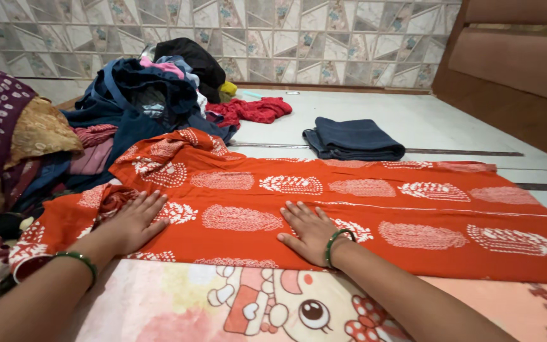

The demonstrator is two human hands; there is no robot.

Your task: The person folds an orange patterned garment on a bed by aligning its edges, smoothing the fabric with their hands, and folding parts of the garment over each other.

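Bed point(159, 304) | left hand point(133, 221), right hand point(311, 231) flat | orange cloth point(362, 202)

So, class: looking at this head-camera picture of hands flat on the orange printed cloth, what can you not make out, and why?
- Orange printed cloth: its far end runs off the right edge.
- Cloth beneath the left hand and right hand: covered by the palms.
- Clothes pile: lower garments buried under upper ones; the left part is cut by the frame.
- Cartoon blanket: the picture is cut by the bottom edge and crossed by the forearms.
- Folded dark blue cloth: what kind of garment cannot be told.
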